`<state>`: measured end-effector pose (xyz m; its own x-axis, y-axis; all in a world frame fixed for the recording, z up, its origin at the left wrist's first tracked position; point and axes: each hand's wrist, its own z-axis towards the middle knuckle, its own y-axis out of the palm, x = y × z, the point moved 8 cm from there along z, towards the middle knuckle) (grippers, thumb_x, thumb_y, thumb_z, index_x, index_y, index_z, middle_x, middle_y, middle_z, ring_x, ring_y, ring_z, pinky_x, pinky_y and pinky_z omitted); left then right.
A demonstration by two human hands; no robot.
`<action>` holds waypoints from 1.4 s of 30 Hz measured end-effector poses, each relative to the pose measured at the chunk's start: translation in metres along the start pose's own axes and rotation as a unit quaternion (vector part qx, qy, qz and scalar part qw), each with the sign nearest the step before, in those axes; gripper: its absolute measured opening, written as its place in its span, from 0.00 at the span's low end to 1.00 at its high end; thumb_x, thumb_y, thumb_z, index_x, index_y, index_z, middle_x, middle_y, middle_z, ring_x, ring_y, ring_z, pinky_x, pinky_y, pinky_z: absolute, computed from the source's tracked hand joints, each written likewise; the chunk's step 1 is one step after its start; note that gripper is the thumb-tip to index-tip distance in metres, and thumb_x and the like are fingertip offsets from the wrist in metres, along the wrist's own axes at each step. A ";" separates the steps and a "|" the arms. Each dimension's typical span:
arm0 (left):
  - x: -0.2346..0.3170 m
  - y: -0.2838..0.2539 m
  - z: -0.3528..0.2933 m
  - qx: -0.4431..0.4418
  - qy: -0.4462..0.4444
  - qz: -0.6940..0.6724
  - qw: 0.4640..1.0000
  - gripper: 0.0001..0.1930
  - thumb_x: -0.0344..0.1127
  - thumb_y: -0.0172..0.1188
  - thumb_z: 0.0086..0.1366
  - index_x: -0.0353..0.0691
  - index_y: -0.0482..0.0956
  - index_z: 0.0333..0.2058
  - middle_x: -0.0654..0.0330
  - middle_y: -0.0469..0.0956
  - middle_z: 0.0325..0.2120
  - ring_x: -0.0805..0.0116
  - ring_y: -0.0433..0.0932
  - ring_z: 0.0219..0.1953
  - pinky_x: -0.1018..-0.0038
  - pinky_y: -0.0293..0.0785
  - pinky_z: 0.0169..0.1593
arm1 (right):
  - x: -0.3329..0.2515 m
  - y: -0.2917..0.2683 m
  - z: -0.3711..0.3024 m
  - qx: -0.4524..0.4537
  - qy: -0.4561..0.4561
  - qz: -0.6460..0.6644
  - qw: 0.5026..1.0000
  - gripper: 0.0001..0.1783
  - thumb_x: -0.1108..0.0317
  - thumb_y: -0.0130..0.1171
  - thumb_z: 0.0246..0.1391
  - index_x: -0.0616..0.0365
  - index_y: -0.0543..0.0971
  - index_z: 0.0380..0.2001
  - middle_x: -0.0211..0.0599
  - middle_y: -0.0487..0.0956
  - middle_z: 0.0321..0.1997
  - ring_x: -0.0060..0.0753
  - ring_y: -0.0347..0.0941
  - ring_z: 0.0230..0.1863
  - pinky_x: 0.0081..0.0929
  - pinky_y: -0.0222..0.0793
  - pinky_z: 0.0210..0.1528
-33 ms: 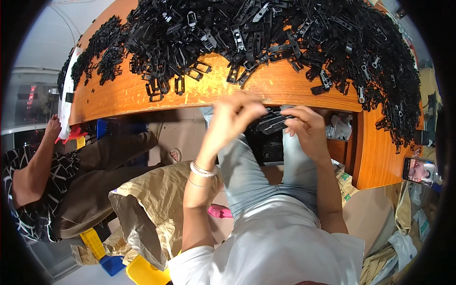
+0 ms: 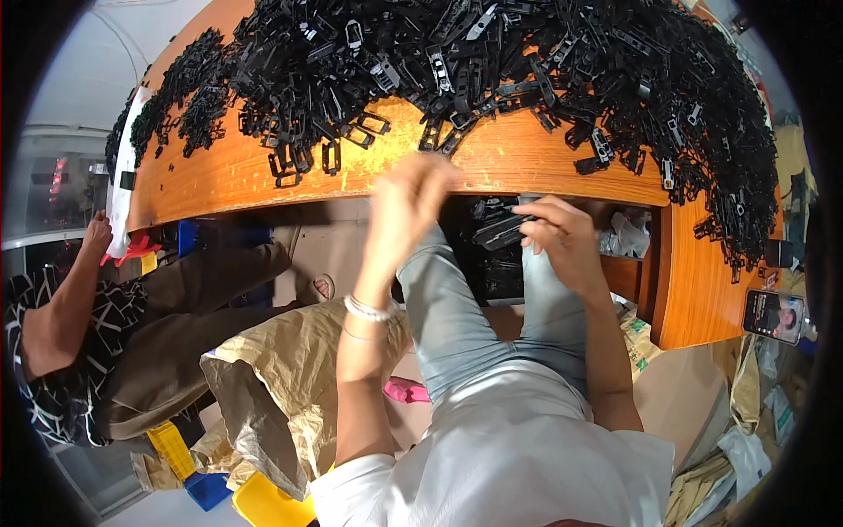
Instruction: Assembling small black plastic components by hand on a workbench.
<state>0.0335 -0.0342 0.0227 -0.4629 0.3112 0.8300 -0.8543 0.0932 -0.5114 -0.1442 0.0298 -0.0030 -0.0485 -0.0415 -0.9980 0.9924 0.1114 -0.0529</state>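
Scuffed wooden table (image 2: 527, 162), heaped black parts (image 2: 500, 53), phone (image 2: 774, 316) at right, crumpled bag (image 2: 303, 373)

The blurred left hand (image 2: 406, 198) is near black parts (image 2: 290, 79) on a table (image 2: 544, 167).

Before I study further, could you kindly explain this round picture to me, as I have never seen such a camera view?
There is no machine: you see a person in a white shirt from above, through a camera worn on the head. Its wide lens bends straight edges. On the shiny orange-brown wooden table lies a large heap of small black frame-like parts. The bare left hand, with a white beaded bracelet at the wrist, is blurred near the table's near edge; I cannot tell whether it holds anything. The bare right hand is beside elongated black pieces below that edge; its grip is unclear too. At far left is another person's bare arm.
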 end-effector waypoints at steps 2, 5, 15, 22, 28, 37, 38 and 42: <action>-0.004 -0.034 0.020 0.098 0.064 0.295 0.948 0.07 0.25 0.55 0.50 0.33 0.72 0.30 0.52 0.71 0.24 0.55 0.72 0.23 0.67 0.69 0.25 | 0.009 0.008 0.001 -0.016 0.044 -0.006 0.999 0.11 0.79 0.49 0.46 0.69 0.75 0.36 0.38 0.72 0.35 0.20 0.70 0.28 0.13 0.67 0.28; -0.018 -0.044 0.040 0.060 0.071 0.471 0.877 0.10 0.23 0.56 0.42 0.33 0.71 0.27 0.52 0.69 0.27 0.56 0.72 0.30 0.66 0.71 0.27 | 0.005 0.006 0.009 0.021 0.004 0.001 1.000 0.10 0.80 0.49 0.47 0.70 0.75 0.34 0.39 0.73 0.35 0.23 0.72 0.31 0.14 0.68 0.29; -0.004 -0.047 0.038 0.184 0.176 0.295 0.921 0.04 0.24 0.56 0.48 0.34 0.69 0.24 0.48 0.71 0.33 0.55 0.73 0.31 0.69 0.72 0.33 | -0.040 -0.024 0.070 0.252 -0.154 -0.569 0.767 0.05 0.73 0.56 0.42 0.65 0.75 0.24 0.37 0.68 0.26 0.38 0.67 0.32 0.31 0.63 0.31; 0.000 0.004 0.007 0.035 -0.084 -0.334 0.938 0.15 0.24 0.56 0.54 0.31 0.67 0.41 0.57 0.73 0.24 0.75 0.73 0.21 0.83 0.69 0.19 | -0.059 -0.015 0.043 0.192 -0.252 -0.415 0.853 0.03 0.79 0.54 0.42 0.65 0.72 0.25 0.39 0.70 0.31 0.37 0.66 0.33 0.27 0.63 0.34; 0.010 0.047 -0.011 -0.161 -0.144 -0.640 0.737 0.19 0.23 0.56 0.52 0.30 0.68 0.45 0.53 0.74 0.29 0.72 0.73 0.20 0.83 0.71 0.19 | -0.069 -0.013 0.017 0.140 -0.282 -0.264 0.912 0.07 0.85 0.49 0.42 0.65 0.72 0.26 0.43 0.71 0.37 0.35 0.68 0.36 0.24 0.64 0.37; 0.030 0.075 -0.028 -0.265 -0.189 -0.658 0.679 0.18 0.37 0.46 0.63 0.26 0.66 0.45 0.50 0.75 0.23 0.73 0.68 0.10 0.83 0.62 0.11 | -0.088 0.001 0.004 0.034 -0.363 -0.265 0.893 0.14 0.84 0.47 0.35 0.55 0.75 0.26 0.42 0.70 0.45 0.35 0.67 0.39 0.21 0.56 0.27; 0.030 0.075 -0.029 -0.265 -0.189 -0.658 0.680 0.18 0.37 0.46 0.63 0.26 0.66 0.45 0.50 0.75 0.23 0.73 0.68 0.10 0.83 0.62 0.11 | -0.088 0.002 0.004 0.026 -0.362 -0.277 0.890 0.14 0.83 0.48 0.34 0.55 0.75 0.26 0.42 0.69 0.46 0.36 0.67 0.39 0.22 0.58 0.29; 0.027 0.078 -0.030 -0.263 -0.188 -0.663 0.675 0.18 0.37 0.46 0.63 0.27 0.66 0.45 0.51 0.74 0.23 0.72 0.69 0.11 0.83 0.64 0.13 | -0.084 0.004 0.006 0.022 -0.363 -0.310 0.879 0.13 0.80 0.49 0.34 0.56 0.75 0.27 0.42 0.69 0.47 0.40 0.67 0.41 0.28 0.63 0.38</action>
<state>-0.0386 0.0099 -0.0010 0.5138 -0.6293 0.5830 -0.4202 0.4079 0.8106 -0.1351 0.0278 0.0811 -0.5114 -0.7048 -0.4916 0.8051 -0.1929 -0.5610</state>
